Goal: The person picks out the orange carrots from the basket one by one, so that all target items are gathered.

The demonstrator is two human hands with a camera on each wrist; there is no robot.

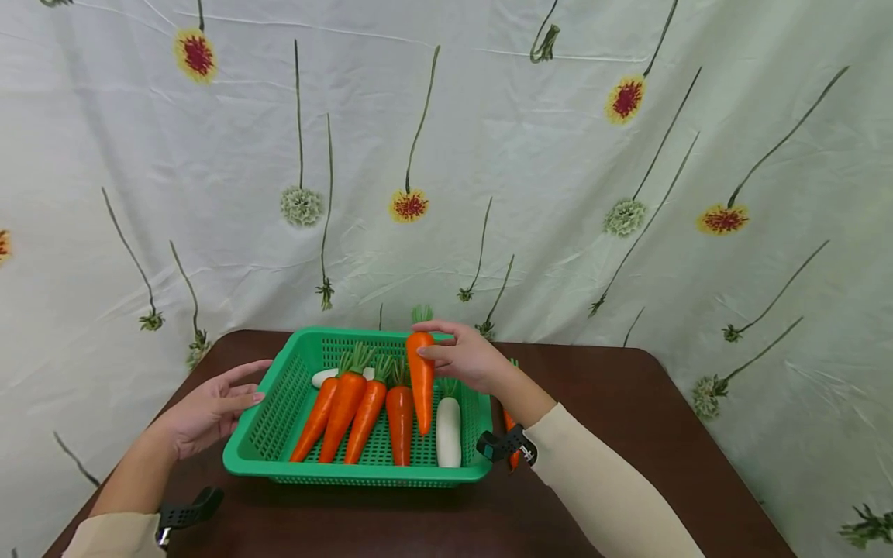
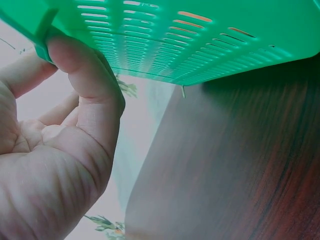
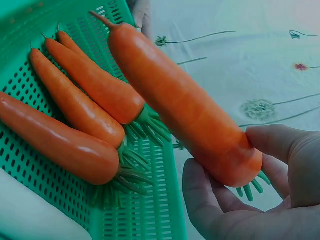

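My right hand [image 1: 466, 355] holds a carrot [image 1: 422, 380] near its leafy end, tip pointing down, above the green basket [image 1: 240, 459]. In the right wrist view the thumb and fingers curl round the thick end of that carrot [image 3: 185, 105]. My left hand [image 1: 209, 409] is at the basket's left side, and in the left wrist view its thumb [image 2: 70, 52] and a finger pinch the rim. Inside the basket lie several carrots [image 1: 344, 415] side by side. A white radish [image 1: 449, 434] lies to their right. Another white vegetable [image 1: 325, 377] is partly hidden behind the carrots.
The basket stands on a dark brown wooden table [image 1: 593, 418]. Right of it lies an orange carrot [image 1: 509, 422], partly hidden by my right wrist. A pale flowered cloth [image 1: 530, 155] hangs behind the table.
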